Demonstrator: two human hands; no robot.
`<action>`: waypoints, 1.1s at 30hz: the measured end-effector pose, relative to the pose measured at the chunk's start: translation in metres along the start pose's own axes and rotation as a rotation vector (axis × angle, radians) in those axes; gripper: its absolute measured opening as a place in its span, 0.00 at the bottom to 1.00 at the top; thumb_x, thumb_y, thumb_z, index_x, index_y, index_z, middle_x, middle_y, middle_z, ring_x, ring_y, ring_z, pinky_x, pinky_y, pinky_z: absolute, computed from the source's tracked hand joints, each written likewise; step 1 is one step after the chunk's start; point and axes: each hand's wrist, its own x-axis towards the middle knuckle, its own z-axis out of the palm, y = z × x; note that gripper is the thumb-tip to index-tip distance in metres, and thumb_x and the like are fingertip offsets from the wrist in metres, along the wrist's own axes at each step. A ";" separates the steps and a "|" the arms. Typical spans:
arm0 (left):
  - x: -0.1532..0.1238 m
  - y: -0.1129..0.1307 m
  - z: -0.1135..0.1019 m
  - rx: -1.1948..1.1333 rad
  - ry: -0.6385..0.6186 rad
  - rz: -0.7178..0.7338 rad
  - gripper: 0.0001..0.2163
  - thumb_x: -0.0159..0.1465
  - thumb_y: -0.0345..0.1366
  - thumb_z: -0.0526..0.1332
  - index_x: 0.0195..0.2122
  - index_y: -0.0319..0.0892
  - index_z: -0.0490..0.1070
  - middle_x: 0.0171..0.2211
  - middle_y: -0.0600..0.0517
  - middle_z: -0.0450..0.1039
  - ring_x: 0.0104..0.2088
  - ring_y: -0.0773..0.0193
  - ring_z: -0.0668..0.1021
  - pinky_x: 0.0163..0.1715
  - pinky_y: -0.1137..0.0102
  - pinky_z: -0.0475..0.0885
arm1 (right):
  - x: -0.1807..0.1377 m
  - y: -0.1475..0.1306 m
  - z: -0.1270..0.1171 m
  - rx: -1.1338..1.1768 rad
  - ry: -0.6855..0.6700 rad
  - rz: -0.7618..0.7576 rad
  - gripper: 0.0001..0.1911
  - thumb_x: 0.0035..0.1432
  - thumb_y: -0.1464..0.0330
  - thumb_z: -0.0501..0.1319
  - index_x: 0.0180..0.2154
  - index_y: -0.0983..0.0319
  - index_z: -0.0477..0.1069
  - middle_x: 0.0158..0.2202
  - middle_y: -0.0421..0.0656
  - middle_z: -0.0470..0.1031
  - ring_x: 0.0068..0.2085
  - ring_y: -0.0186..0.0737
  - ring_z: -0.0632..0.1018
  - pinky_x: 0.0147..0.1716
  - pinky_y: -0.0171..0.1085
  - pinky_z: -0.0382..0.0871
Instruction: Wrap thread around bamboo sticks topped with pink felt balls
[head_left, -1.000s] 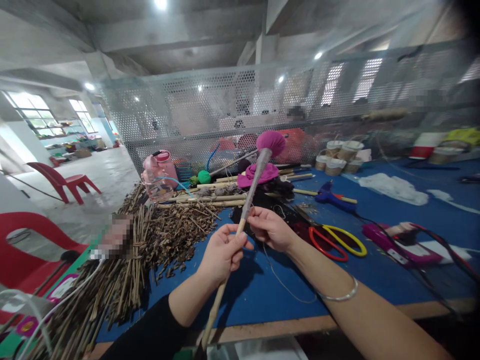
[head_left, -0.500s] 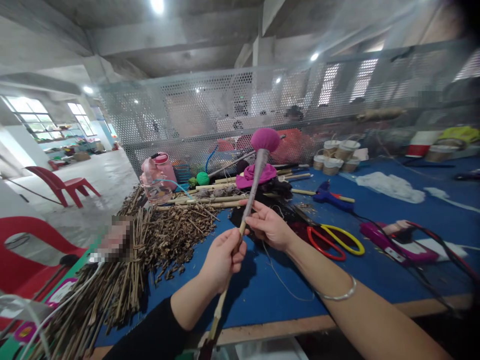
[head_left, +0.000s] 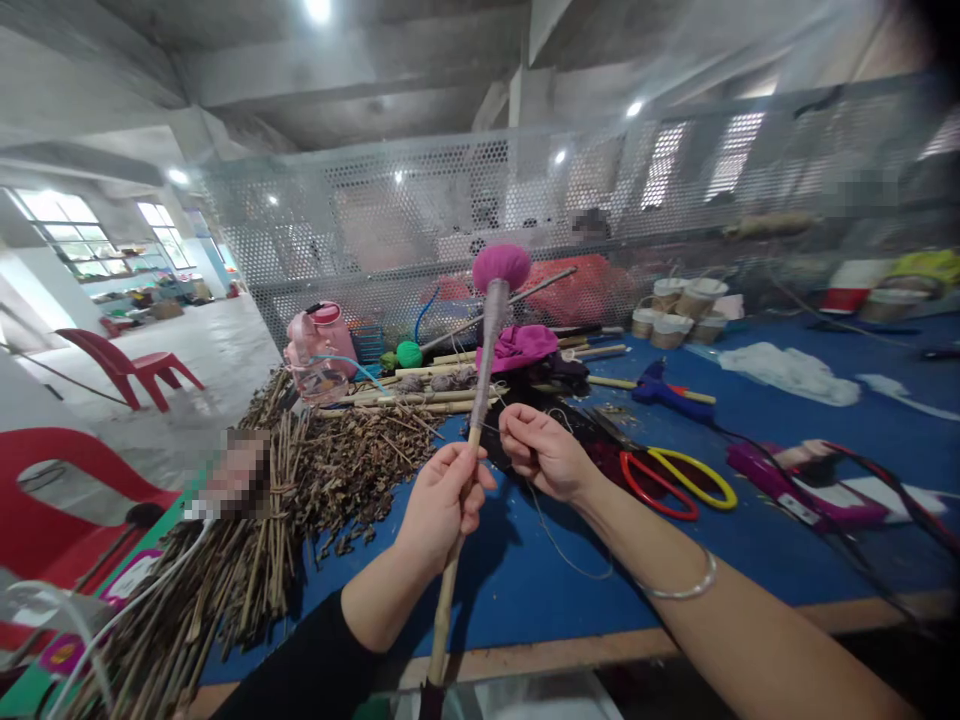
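Observation:
My left hand (head_left: 446, 495) is wrapped round a wooden stick (head_left: 444, 600) held nearly upright over the blue table (head_left: 517, 600). At the stick's top is a rounded pink cloth head (head_left: 501, 268). Below the head, grey thread (head_left: 491, 335) is wound tightly down the stick to just above my left hand. Beside the stick, my right hand (head_left: 546, 450) pinches the thin grey thread, with its loose tail (head_left: 566, 565) curving onto the table. Red-and-yellow-handled scissors (head_left: 675, 480) lie to the right of my right hand.
Bundled dry stems (head_left: 247, 560) and a heap of dry plant bits (head_left: 367, 450) cover the left side. A blue glue gun (head_left: 664, 390), pink cloth (head_left: 517, 347), a pink jug (head_left: 330, 345) and several small tubs (head_left: 667, 328) sit farther back. A perforated metal screen (head_left: 360, 220) stands behind.
The stick's head has swung left and the stick stands more upright. My right hand has come away from the stick, drawing the thread out to the right.

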 end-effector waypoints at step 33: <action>-0.003 0.005 0.000 -0.068 -0.144 -0.153 0.14 0.55 0.43 0.62 0.37 0.39 0.67 0.21 0.59 0.60 0.14 0.81 0.55 0.10 0.84 0.47 | 0.007 0.016 -0.001 -0.074 0.169 0.251 0.16 0.50 0.58 0.59 0.23 0.61 0.56 0.13 0.30 0.52 0.14 0.22 0.46 0.10 0.24 0.37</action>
